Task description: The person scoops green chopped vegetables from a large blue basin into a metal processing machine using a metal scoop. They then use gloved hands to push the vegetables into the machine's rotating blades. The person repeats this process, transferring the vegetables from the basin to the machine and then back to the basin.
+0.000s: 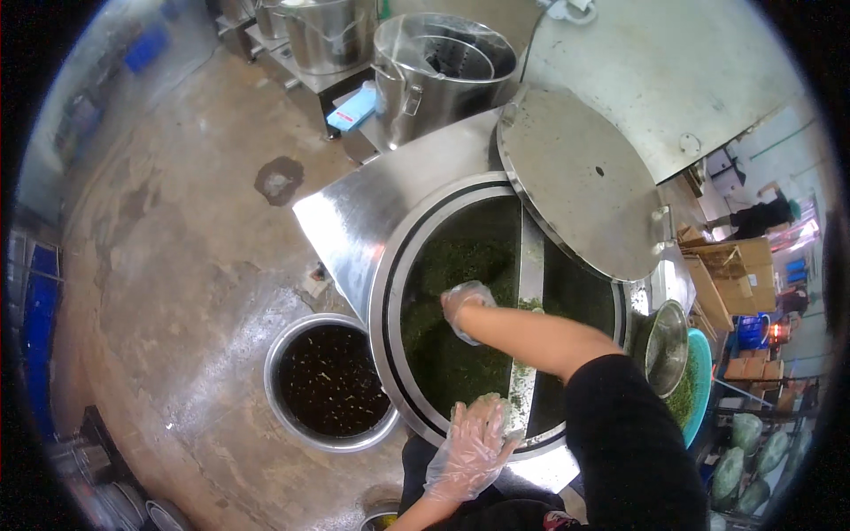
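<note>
Head view, wide fisheye.
Faces down from your head, the round vat [379,323] near, just right of centre.

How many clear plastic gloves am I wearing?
2: one glove on your right hand, over the round vat; the other on your left hand, at that vat's near edge.

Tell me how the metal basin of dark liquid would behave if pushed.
The basin is probably heavy, given the dark liquid filling its width. It would likely slosh, since its top is open. It might skid, as the floor beside it looks wet.
</note>
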`<state>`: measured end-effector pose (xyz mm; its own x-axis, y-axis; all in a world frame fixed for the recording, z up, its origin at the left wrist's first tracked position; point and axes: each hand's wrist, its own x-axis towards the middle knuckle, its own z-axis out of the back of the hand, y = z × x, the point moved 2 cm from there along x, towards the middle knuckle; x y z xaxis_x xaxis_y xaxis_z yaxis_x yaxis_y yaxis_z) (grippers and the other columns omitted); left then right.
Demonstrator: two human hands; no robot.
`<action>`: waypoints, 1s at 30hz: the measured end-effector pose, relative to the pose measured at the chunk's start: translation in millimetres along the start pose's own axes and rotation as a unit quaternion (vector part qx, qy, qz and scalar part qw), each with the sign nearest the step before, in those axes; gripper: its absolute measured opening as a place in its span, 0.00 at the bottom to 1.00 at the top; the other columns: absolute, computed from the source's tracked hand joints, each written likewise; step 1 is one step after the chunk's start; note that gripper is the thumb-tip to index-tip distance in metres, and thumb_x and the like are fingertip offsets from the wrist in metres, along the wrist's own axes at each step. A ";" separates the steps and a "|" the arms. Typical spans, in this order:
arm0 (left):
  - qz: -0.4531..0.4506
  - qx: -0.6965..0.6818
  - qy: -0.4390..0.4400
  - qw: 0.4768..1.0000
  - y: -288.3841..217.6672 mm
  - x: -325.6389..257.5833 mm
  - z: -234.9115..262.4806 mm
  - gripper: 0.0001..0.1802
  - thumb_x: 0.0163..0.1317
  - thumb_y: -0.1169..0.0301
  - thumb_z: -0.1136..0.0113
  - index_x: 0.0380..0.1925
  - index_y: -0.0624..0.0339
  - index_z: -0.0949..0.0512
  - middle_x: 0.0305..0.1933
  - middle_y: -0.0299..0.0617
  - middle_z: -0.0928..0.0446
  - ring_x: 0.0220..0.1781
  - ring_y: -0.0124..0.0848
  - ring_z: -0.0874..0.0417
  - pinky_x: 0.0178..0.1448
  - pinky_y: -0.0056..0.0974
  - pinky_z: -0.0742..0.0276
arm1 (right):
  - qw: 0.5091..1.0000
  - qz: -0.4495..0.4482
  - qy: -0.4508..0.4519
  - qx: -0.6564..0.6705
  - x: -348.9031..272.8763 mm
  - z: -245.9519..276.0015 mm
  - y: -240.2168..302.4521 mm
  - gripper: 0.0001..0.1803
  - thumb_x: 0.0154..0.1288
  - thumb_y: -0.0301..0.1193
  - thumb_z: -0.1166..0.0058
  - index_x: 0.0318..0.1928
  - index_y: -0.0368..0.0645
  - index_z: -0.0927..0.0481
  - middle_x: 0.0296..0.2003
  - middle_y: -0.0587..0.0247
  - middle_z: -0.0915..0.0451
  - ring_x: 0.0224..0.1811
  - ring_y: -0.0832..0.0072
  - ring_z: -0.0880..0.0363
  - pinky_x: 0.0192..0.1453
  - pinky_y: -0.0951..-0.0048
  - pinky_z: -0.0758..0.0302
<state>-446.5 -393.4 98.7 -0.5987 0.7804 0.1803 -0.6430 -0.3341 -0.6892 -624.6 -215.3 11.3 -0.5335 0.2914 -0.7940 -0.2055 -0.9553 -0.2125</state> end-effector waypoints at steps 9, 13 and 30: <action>-0.072 0.036 0.001 0.997 -1.5 12.3 20.0 0.30 0.62 0.59 0.35 0.61 0.62 0.28 0.57 0.61 0.26 0.58 0.54 0.22 0.71 0.66 0.39 | 0.955 0.066 0.124 -0.261 -95.1 17.5 -22.7 0.24 0.45 0.33 0.25 0.48 0.51 0.11 0.46 0.66 0.12 0.47 0.70 0.14 0.42 0.58 0.17; -0.013 -0.032 -0.063 0.997 3.6 3.3 18.5 0.34 0.61 0.60 0.32 0.60 0.71 0.30 0.56 0.62 0.26 0.57 0.56 0.22 0.70 0.63 0.37 | 0.961 0.093 0.040 -0.257 -99.0 60.9 -27.7 0.23 0.50 0.34 0.27 0.50 0.50 0.12 0.50 0.65 0.13 0.52 0.67 0.15 0.47 0.57 0.17; 0.051 0.022 -0.072 0.996 4.7 4.9 58.4 0.30 0.58 0.58 0.29 0.54 0.65 0.28 0.50 0.52 0.24 0.56 0.48 0.22 0.73 0.61 0.36 | 0.969 0.047 0.169 -0.172 -3.0 -97.3 15.2 0.12 0.51 0.38 0.32 0.39 0.57 0.10 0.40 0.69 0.13 0.40 0.71 0.15 0.38 0.64 0.18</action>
<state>-480.3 -422.0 137.3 -0.7219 0.6585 0.2127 -0.5939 -0.4318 -0.6788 -546.3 -235.6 -45.0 -0.2255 0.2252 -0.9479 0.1477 -0.9538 -0.2618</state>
